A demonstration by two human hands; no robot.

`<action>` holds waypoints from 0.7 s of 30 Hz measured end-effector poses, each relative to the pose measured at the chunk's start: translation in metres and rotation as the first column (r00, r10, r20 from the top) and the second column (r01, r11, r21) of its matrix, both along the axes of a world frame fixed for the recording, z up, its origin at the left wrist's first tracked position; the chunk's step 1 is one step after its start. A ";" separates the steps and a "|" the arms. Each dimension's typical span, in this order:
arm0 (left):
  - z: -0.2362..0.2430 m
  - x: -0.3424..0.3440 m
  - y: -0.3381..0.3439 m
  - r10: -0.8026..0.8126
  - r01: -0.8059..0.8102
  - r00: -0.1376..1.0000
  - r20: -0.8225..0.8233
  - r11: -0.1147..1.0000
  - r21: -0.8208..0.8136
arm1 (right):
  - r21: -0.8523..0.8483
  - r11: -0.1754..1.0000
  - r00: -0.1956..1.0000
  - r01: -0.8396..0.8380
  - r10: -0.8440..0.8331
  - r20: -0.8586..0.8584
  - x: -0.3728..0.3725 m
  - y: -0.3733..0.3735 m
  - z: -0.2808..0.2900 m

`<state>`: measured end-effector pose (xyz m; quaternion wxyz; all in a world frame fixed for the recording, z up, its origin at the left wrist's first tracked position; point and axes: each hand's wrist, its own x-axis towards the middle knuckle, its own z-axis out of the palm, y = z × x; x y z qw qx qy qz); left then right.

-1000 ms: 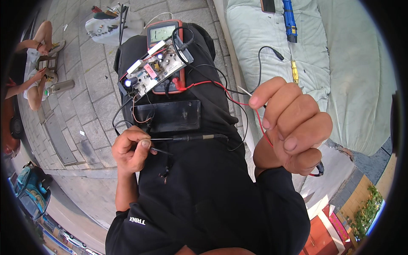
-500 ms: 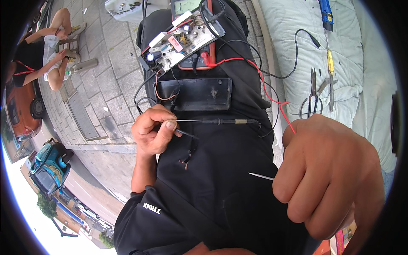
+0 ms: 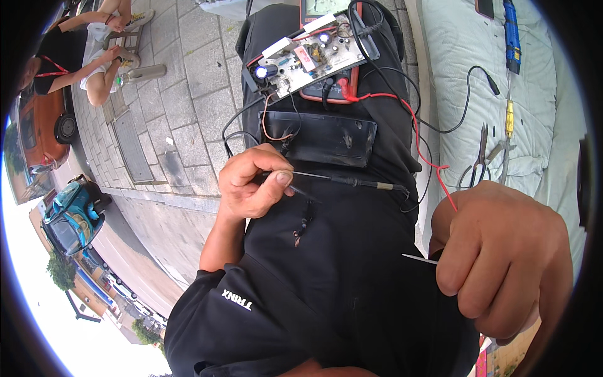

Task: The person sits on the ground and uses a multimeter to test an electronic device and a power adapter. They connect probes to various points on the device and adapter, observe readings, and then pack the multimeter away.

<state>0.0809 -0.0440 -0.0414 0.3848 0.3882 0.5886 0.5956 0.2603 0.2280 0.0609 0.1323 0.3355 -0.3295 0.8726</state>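
My left hand (image 3: 254, 188) pinches the metal tip of a black test probe (image 3: 370, 184) over my dark-clothed lap, with a thin dark piece also between the fingers. My right hand (image 3: 502, 257) is closed, lower right, on a pointed probe (image 3: 416, 257) on a red lead (image 3: 449, 196); its handle is hidden by the fingers. Above them a circuit board (image 3: 339, 56) lies across a red-and-grey multimeter (image 3: 321, 7) on my thighs. Below it rests an open black plastic casing (image 3: 326, 138) with wires. A short black cable end (image 3: 301, 223) with bare strands lies below my left hand.
A pale padded surface (image 3: 534, 157) at right holds long-handled pliers (image 3: 481, 154), a yellow screwdriver (image 3: 509, 116) and a blue tool (image 3: 512, 44). At left, on paving, another person (image 3: 63, 53) sits beside a metal flask (image 3: 141, 72); an orange car (image 3: 44, 125) and a blue vehicle (image 3: 69, 220) stand beyond.
My right hand has swung down and turned knuckles-up, the probe tip now pointing left over my lap. The view has shifted; my left hand keeps its pinch.
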 end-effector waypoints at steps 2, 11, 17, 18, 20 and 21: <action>0.003 0.001 0.002 0.014 -0.013 0.999 0.029 1.000 -0.021 | 0.031 0.999 0.999 0.036 -0.035 -0.027 -0.004 0.003 -0.004; 0.005 -0.003 0.001 0.028 -0.028 0.999 0.026 1.000 -0.013 | 0.663 0.657 0.672 0.360 -0.675 0.304 0.012 -0.016 -0.037; 0.005 -0.006 -0.001 0.026 -0.026 1.000 0.006 0.999 -0.024 | 0.847 0.525 0.586 0.080 -0.712 0.386 0.005 -0.037 -0.048; 0.005 -0.006 -0.002 0.026 -0.026 1.000 0.003 0.999 -0.026 | 0.854 0.517 0.593 0.058 -0.706 0.387 0.004 -0.039 -0.052; 0.006 -0.005 -0.003 0.037 -0.037 0.999 0.008 0.999 -0.025 | 0.870 0.491 0.580 -0.045 -0.696 0.423 0.002 -0.040 -0.049; 0.006 -0.005 -0.003 0.042 -0.042 0.999 0.010 0.999 -0.025 | 0.884 0.468 0.595 -0.025 -0.703 0.389 0.001 -0.041 -0.051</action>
